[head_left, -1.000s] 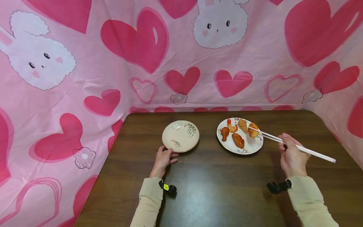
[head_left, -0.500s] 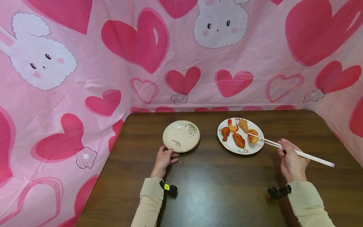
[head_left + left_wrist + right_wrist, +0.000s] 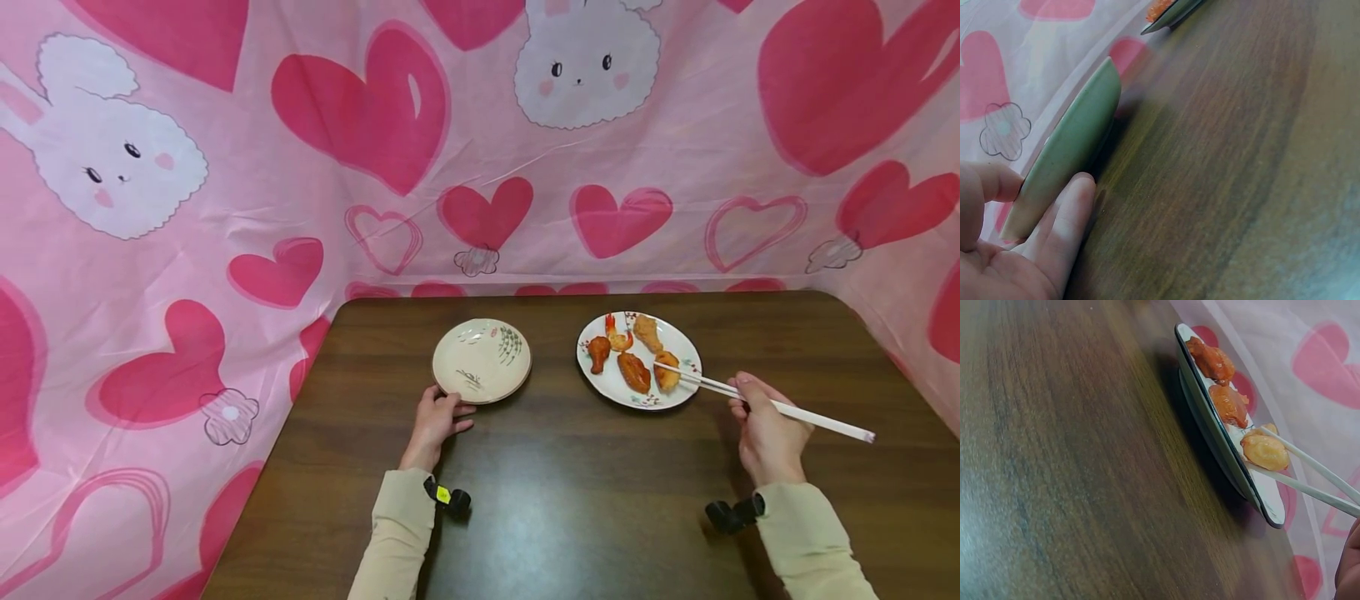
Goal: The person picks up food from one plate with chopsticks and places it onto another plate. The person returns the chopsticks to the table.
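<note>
With its thumb on the rim and fingers underneath, my left hand (image 3: 433, 423) pinches the near left edge of a cream plate (image 3: 480, 362) with a green plant pattern. My right hand (image 3: 768, 429) grips white chopsticks (image 3: 821, 419), whose tips reach over the food plate (image 3: 686, 398). In the right wrist view the tips lie on either side of a golden-brown food piece (image 3: 1265, 452); whether they squeeze it I cannot tell. Beside that piece lies a glazed chicken wing (image 3: 634, 372). A pale fried drumstick (image 3: 647, 331), a shrimp (image 3: 619, 337) and a reddish drumstick (image 3: 598, 353) share the plate.
Both plates stand toward the far side of a brown wooden table (image 3: 547, 500). A pink cloth (image 3: 555, 150) with hearts and rabbits hangs behind the table and along its sides. Each wrist wears a small black camera.
The golden-brown piece has shifted toward the near side of its plate, away from the pale drumstick. My right hand and chopsticks have moved slightly nearer and left. The left hand keeps its hold.
</note>
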The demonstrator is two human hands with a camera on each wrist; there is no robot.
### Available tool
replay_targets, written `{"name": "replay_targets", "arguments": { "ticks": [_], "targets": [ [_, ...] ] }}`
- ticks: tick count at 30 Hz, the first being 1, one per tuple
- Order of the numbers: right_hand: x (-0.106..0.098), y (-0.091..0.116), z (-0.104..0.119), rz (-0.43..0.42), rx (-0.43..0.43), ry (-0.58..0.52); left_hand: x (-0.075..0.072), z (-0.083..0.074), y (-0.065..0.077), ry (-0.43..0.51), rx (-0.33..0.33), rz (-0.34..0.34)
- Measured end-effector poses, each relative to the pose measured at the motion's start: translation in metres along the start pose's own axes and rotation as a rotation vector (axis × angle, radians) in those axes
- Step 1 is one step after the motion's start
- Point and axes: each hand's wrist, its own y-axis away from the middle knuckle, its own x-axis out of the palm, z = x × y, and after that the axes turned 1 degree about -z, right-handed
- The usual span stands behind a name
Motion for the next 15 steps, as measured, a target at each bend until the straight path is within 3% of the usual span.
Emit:
{"name": "replay_targets", "arguments": {
  "ticks": [7, 15],
  "targets": [
    [0.0019, -0.0007, -0.0011, -0.029, -0.039, 0.042, 0.0024, 0.0003, 0.0008, -0.002, 0.000, -0.020],
    [0.0055, 0.0002, -0.0042, -0.056, -0.093, 0.226, 0.0023, -0.0008, 0.0027, -0.010, 0.017, -0.015]
  ]
}}
